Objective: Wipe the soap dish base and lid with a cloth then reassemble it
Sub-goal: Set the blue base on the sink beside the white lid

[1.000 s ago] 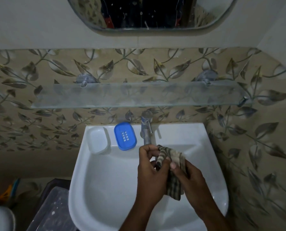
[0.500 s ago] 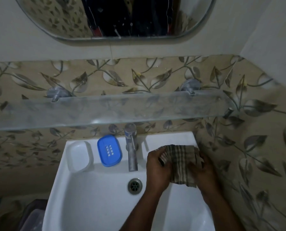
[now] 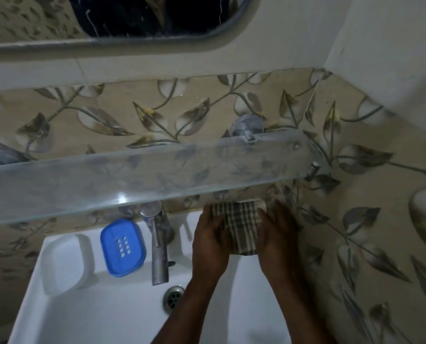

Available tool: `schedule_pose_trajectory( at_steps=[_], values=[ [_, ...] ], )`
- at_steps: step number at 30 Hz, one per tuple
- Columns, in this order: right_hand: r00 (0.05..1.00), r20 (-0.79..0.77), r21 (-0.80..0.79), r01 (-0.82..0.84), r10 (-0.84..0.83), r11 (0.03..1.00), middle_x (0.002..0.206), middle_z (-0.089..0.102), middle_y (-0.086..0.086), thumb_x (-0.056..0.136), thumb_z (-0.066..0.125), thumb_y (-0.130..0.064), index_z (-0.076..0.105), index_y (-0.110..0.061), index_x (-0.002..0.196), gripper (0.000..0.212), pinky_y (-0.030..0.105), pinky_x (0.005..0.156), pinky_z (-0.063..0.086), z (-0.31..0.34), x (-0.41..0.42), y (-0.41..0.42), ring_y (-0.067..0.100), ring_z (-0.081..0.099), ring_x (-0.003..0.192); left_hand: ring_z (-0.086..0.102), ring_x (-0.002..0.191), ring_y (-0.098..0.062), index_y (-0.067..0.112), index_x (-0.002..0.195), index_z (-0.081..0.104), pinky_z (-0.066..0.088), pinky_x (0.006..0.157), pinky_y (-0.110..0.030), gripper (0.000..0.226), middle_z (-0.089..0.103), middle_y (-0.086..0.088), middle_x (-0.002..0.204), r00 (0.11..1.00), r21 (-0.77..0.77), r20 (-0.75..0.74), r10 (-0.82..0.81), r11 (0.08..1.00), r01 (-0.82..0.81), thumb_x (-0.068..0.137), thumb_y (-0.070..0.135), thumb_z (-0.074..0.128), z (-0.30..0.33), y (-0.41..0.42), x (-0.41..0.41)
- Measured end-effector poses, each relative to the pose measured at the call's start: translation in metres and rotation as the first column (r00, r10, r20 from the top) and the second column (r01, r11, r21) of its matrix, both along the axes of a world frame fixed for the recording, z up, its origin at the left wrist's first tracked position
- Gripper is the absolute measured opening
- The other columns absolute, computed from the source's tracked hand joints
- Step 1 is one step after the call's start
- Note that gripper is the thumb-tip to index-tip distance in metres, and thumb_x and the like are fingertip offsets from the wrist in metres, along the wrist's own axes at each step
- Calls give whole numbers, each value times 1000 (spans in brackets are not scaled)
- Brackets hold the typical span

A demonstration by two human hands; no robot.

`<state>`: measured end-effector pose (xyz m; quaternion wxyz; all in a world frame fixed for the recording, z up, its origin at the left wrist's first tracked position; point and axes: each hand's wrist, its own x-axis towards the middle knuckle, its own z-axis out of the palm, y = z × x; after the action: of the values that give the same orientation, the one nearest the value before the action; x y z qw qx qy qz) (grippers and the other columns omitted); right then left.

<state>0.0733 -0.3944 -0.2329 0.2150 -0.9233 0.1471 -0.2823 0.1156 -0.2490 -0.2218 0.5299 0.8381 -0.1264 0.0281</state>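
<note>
Head view: cloth being readied, soap dish parts not yet touched

Head view looks down on our two hands over the back right ledge of the sink (image 3: pixel 58 316). Our left hand (image 3: pixel 210 247) and right hand (image 3: pixel 277 240) both grip the checked cloth (image 3: pixel 236 228), one on each side edge, fingers curled over the fabric. It is stretched flat between them, we judge so as to fold or bunch it into a wiping pad.

The blue soap dish lid (image 3: pixel 122 247) lies on the ledge just left of the tap (image 3: pixel 157 247). The white soap dish base (image 3: pixel 66 263) sits just beside it, further left. The two parts are apart, not stacked, which leaves each open for wiping. Neither hand is near them; the tap stands between the hands and the dish parts.

A glass shelf (image 3: pixel 132 180) juts out above the ledge, which limits overhead clearance. Judgement: wiping has not begun; reassembly comes last.
</note>
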Motion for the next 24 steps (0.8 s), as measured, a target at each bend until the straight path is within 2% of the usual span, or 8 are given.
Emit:
schedule_pose_trajectory(
  at_steps=[4, 9, 12, 13, 15, 17, 21, 24],
  values=[
    [971, -211, -305, -174, 112, 936, 149, 43, 17, 96, 29, -26, 50, -5, 140, 53, 49, 112, 28, -24, -6, 17, 33, 38, 141, 38, 146, -27, 13, 146, 48, 28, 117, -40, 58, 44, -8, 156, 980, 523, 96, -176, 847, 101, 89, 15, 40, -23, -3, -13],
    [930, -347, -335, -244, 121, 910, 147, 43, 20, 92, 29, -26, 49, -1, 139, 57, 47, 112, 22, -34, -5, 13, 35, 42, 138, 53, 134, -33, 8, 138, 58, 30, 108, -58, 61, 55, -14, 145, 978, 663, 86, -192, 744, 88, 85, 25, 35, -24, -1, -15],
    [930, -338, -233, -230, 143, 945, 147, 45, 16, 101, 20, -33, 51, -3, 139, 57, 48, 112, 26, -20, -7, 20, 33, 43, 138, 19, 152, -28, 9, 152, 37, 3, 122, -47, 64, 27, -12, 162, 981, 546, 71, -180, 830, 113, 93, 28, 22, -13, 6, -21],
    [941, -293, -135, -214, 168, 967, 145, 50, 14, 102, 20, -36, 54, -5, 137, 58, 47, 111, 32, -16, -13, 27, 31, 45, 137, 17, 153, -25, 11, 152, 38, 5, 125, -41, 61, 27, -10, 162, 983, 465, 78, -167, 878, 112, 97, 30, 23, -7, 11, -28],
    [966, -149, 141, -190, 211, 972, 129, 65, 7, 99, 32, -40, 65, -11, 124, 51, 33, 102, 46, 1, -31, 49, 24, 59, 123, 38, 145, -15, 17, 142, 54, 27, 121, -30, 46, 48, -2, 152, 983, 264, 150, -110, 962, 67, 101, 29, 38, 12, 25, -49],
    [989, -16, 367, -132, 147, 921, 98, 74, -4, 96, 43, -42, 74, -19, 102, 38, 9, 80, 46, 24, -55, 77, 2, 67, 93, 61, 120, -5, 23, 127, 66, 48, 101, -24, 31, 67, 8, 130, 967, 80, 255, 20, 996, -42, 98, 20, 56, 29, 47, -76],
    [962, 234, 470, -238, 140, 850, 70, 68, -10, 90, 55, -30, 71, -19, 72, 26, 5, 66, 43, 72, -98, 165, -2, 61, 69, 69, 84, -1, 22, 102, 75, 56, 70, -21, 16, 73, 15, 99, 884, -140, 292, 365, 931, -338, 94, 21, 61, 53, 104, -120],
    [918, 254, 579, -396, 304, 713, 69, 68, -12, 86, 62, -28, 71, -20, 72, 19, 13, 60, 49, 79, -106, 234, 4, 65, 63, 71, 80, -4, 27, 95, 73, 54, 64, -16, 12, 75, 13, 91, 790, -291, 40, 612, 764, -577, 96, 23, 62, 57, 158, -126]
  ],
)
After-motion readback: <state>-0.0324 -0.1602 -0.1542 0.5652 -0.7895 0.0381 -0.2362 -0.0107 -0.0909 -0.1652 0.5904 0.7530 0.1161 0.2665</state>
